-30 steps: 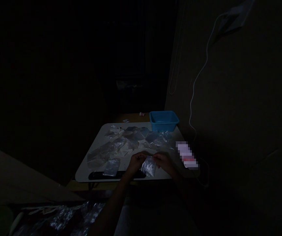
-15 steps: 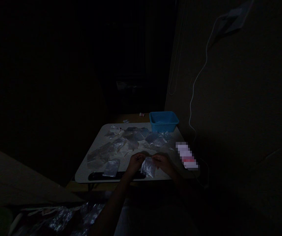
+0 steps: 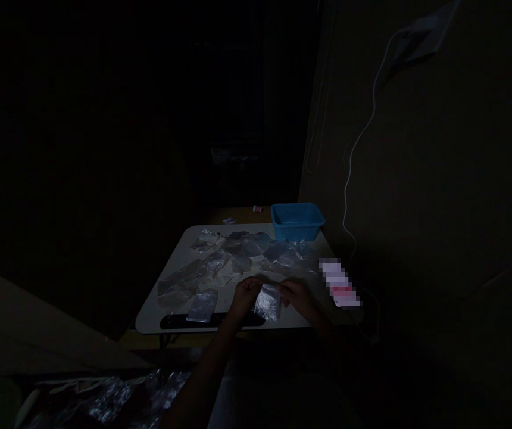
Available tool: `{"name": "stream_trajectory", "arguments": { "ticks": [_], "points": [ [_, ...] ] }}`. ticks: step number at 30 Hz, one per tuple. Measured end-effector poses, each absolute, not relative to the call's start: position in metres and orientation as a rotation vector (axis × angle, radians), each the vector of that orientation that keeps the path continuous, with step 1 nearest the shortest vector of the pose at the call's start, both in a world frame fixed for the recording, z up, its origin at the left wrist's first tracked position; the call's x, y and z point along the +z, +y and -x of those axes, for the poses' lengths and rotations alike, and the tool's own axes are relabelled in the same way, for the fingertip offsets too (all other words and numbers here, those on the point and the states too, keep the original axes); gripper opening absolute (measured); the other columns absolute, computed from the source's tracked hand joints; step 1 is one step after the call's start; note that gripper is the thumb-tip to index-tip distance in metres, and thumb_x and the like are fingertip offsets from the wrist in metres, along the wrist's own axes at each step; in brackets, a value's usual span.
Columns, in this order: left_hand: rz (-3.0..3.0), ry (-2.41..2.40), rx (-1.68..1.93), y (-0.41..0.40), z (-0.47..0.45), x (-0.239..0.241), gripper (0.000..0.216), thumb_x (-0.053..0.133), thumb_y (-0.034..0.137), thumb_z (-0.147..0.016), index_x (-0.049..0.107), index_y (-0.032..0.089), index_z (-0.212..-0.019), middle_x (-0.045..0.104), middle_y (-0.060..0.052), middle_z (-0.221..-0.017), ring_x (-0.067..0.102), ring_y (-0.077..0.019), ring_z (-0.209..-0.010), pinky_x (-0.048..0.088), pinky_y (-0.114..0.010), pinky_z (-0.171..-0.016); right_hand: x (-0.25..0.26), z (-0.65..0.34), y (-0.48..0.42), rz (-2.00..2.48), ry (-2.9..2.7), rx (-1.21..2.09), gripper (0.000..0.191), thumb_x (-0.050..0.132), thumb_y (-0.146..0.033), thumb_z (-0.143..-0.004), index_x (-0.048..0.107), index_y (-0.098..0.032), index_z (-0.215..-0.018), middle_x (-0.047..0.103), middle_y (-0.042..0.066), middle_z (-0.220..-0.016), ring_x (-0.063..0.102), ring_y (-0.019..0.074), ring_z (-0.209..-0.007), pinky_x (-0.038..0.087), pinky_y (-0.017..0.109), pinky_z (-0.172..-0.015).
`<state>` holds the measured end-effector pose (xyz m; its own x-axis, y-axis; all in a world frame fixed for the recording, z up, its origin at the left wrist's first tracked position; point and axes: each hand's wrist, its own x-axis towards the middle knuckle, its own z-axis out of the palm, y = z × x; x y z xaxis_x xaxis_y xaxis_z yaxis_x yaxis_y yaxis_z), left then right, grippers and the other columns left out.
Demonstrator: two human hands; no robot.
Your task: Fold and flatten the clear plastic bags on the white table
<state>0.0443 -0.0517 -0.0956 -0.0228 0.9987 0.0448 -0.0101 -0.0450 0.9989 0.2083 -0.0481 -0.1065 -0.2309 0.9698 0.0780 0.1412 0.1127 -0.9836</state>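
Observation:
Between my two hands hangs a small clear plastic bag point(image 3: 268, 302), shiny where light catches it. My left hand point(image 3: 246, 294) pinches its upper left corner. At the upper right corner my right hand point(image 3: 295, 295) has its fingers closed on the same bag. Left of my left hand, another flat plastic bag point(image 3: 203, 305) lies across the dark slot at the table's front edge. Several loose, crumpled clear bags point(image 3: 233, 256) spread over the white table point(image 3: 152, 319) beyond my hands. The dim light hides fine detail of my fingers.
A blue plastic basin point(image 3: 298, 231) stands at the table's far right corner. At the right edge lies a blurred-out phone-like object point(image 3: 340, 285), near a white cable point(image 3: 349, 161) on the wall. More shiny plastic point(image 3: 111, 396) is heaped below left. A small cup-like item point(image 3: 257, 209) sits behind.
The bag between my hands has turned slightly and shifted a little left, now catching more light. Both hands keep their hold in nearly the same place.

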Motion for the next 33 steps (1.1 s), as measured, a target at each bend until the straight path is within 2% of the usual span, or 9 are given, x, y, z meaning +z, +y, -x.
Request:
{"name": "stream_trajectory", "arguments": {
  "ticks": [4, 11, 19, 24, 33],
  "points": [
    [-1.247, 1.216, 1.271, -0.052, -0.043, -0.095, 0.018, 0.056, 0.032, -0.061, 0.056, 0.014, -0.062, 0.044, 0.006, -0.047, 0.037, -0.0067, -0.044, 0.027, -0.019, -0.044, -0.105, -0.207, -0.048, 1.151, -1.500, 1.246, 0.027, 0.057, -0.042, -0.062, 0.056, -0.016, -0.063, 0.047, -0.005, -0.045, 0.042, 0.0068, -0.039, 0.033, 0.019, -0.039],
    [-1.212, 1.115, 1.210, -0.049, -0.043, -0.096, 0.032, 0.064, 0.039, -0.055, 0.063, 0.013, -0.073, 0.058, 0.000, -0.061, 0.048, -0.0110, -0.056, 0.037, -0.022, -0.053, -0.103, -0.209, -0.048, 1.130, -1.525, 1.244, 0.023, 0.057, -0.039, -0.063, 0.054, -0.016, -0.059, 0.046, -0.005, -0.045, 0.043, 0.0074, -0.040, 0.034, 0.019, -0.040],
    [-1.258, 1.130, 1.178, -0.044, -0.044, -0.108, 0.035, 0.068, 0.041, -0.052, 0.063, 0.011, -0.068, 0.052, 0.002, -0.053, 0.041, -0.0075, -0.048, 0.032, -0.020, -0.048, -0.105, -0.213, -0.049, 1.123, -1.462, 1.198, 0.030, 0.055, -0.045, -0.065, 0.056, -0.015, -0.064, 0.048, -0.004, -0.045, 0.045, 0.0082, -0.041, 0.035, 0.020, -0.042],
    [-1.290, 1.170, 1.174, -0.045, -0.043, -0.109, 0.034, 0.064, 0.044, -0.056, 0.061, 0.011, -0.065, 0.045, 0.004, -0.049, 0.035, -0.0055, -0.044, 0.027, -0.019, -0.044, -0.101, -0.213, -0.051, 1.121, -1.521, 1.203, 0.031, 0.055, -0.046, -0.066, 0.058, -0.015, -0.066, 0.050, -0.003, -0.046, 0.045, 0.0086, -0.043, 0.035, 0.020, -0.043],
    [-1.257, 1.134, 1.189, -0.053, -0.045, -0.091, 0.037, 0.062, 0.047, -0.059, 0.060, 0.011, -0.068, 0.046, 0.004, -0.052, 0.036, -0.0062, -0.048, 0.028, -0.019, -0.046, -0.104, -0.212, -0.050, 1.139, -1.532, 1.175, 0.037, 0.048, -0.049, -0.068, 0.052, -0.016, -0.053, 0.047, -0.002, -0.042, 0.044, 0.0088, -0.041, 0.034, 0.021, -0.044]
  ]
}}
